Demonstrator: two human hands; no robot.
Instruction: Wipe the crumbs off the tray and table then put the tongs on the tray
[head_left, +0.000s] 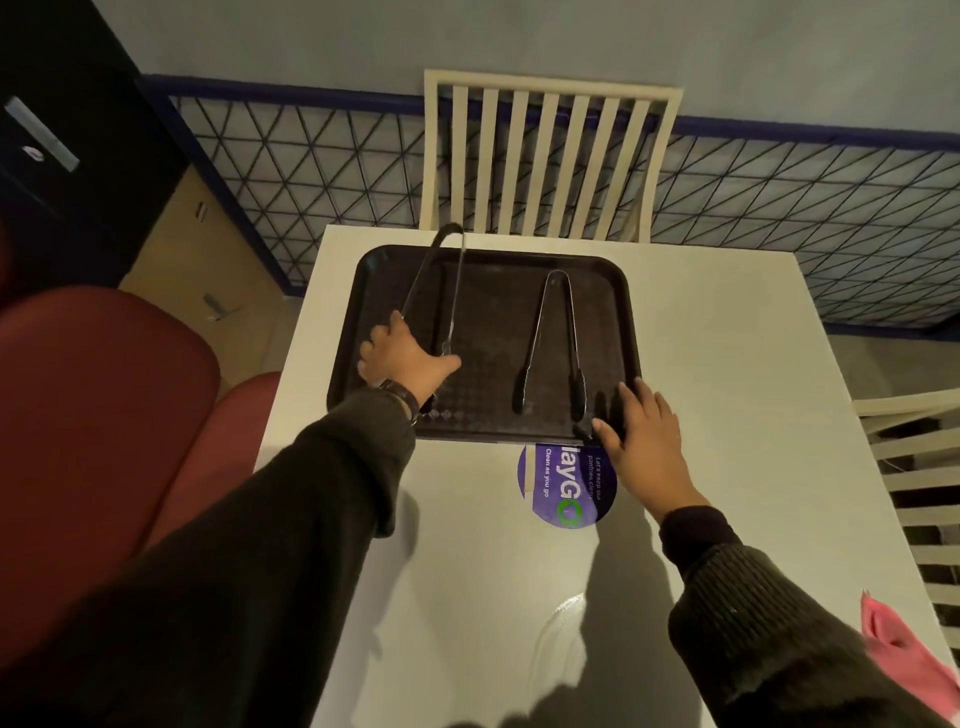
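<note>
Left hand (402, 351): closed around one pair of tongs (441, 291) over the tray's left side.
Right hand (641, 434): open, fingers spread on the tray (613, 291) near corner.
Second tongs (556, 338): lying flat on tray.
Tray: on white tabletop (727, 364).
Pink cloth (909, 660): tabletop's right edge.

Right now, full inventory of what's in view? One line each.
tray: 1, dark brown, on the table's far half
tongs on the right: 1, metal, lying flat on the tray
tongs on the left: 1, metal, held over the tray, hinge end past the far rim
table: 1, white
sticker: 1, round, purple, on the table by the tray's near edge
cloth: 1, pink, table's near right edge
chairs: 2, cream slatted, far side and right
red seats: left of the table
left hand: on the left tongs
right hand: flat on the tray's near right corner
</note>
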